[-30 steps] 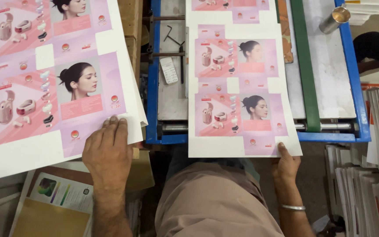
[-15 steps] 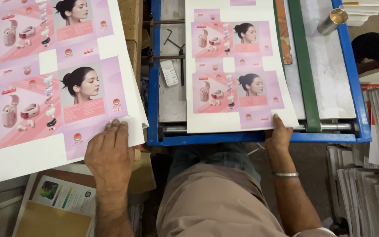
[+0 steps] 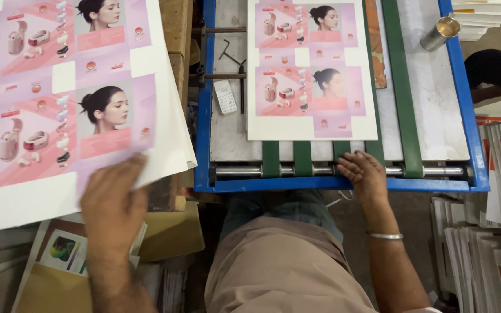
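So this is sheet feeding, one printed sheet at a time onto a belt table. Looks to me like we're between sheets: one just got sent off and the next is being picked.

Right hand (image 3: 366, 177) lies flat at the near edge of the feeder (image 3: 343, 184), fingers loosely spread and resting on the roller (image 3: 239, 171) and the ends of the green belts (image 3: 302, 158). It's pinching nothing. The fed sheet (image 3: 311, 75) lies just beyond those fingertips, apart from them, flat on the belts with its near edge clear of the roller.

Left hand (image 3: 113, 200) is pressed palm-down on the near corner of the stack (image 3: 71, 110), fingers close together and pointing away from the body. It's a bit blurred, so I can't tell if the tips have lifted the top sheet or are just sitting on it.

My guess at what the next move needs: get only the top sheet loose under the left fingers, no doubles, then swing it across and lay it square on the belts ahead of the right fingers. Risk is a skewed sheet or two stuck together.

Off past the right fingertips there's a metal cup (image 3: 439, 32) on the table, well apart.
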